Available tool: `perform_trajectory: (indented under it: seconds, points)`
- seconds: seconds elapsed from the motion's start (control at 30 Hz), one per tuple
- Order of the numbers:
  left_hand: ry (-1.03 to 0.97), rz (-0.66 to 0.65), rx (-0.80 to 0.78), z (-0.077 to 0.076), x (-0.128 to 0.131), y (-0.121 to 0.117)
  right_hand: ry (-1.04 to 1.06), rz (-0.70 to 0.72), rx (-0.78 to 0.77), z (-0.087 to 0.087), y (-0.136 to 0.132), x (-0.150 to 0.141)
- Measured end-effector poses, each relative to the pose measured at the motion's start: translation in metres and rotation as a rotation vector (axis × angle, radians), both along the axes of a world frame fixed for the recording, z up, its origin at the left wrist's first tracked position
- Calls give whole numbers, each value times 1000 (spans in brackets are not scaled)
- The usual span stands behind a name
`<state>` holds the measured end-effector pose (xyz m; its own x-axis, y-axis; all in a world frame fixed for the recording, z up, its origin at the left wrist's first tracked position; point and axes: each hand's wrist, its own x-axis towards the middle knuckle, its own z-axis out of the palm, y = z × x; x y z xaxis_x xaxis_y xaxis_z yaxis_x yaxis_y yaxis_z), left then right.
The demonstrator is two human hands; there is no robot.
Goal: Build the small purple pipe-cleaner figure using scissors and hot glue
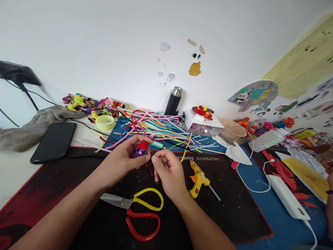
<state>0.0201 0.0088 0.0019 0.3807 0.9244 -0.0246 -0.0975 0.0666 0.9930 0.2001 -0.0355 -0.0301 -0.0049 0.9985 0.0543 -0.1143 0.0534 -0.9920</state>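
Observation:
My left hand [127, 154] is closed around a small fuzzy doll [142, 148] with a red top and a purple body. Close beside it, my right hand [169, 170] has thumb and fingertips pressed together; what they pinch, if anything, is too small to make out. A dark red strip [150, 169] hangs down between the two hands. Below them lie scissors [130, 205] with one yellow and one red handle loop, blades spread slightly. A yellow glue gun [199, 178] with a glue stick in its rear rests right of my right hand.
Behind my hands are a heap of coloured pipe cleaners [156, 125], a black flask [173, 101] and a small drawer box [203, 125]. At left lie a black phone [54, 142] and a yellow-green bowl [105, 122]. A white power strip [287, 198] with cables lies right; another person's arm [330, 184] shows there.

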Motion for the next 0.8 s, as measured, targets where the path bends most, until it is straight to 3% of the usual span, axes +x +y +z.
perform_trajectory:
  seconds: [0.27, 0.57, 0.7, 0.8]
  points:
    - [-21, 40, -22, -1, -3, 1, 39, -37, 0, 7, 2, 2]
    - [-215, 233, -106, 14, -15, 9, 139, -100, 6, 0, 7, 8]
    - [-274, 293, -118, 10, -22, 16, 127, -112, 15, -2, 8, 8]
    - [-386, 370, -45, 9, -33, 23, 134, -155, 24, -2, 11, 9]
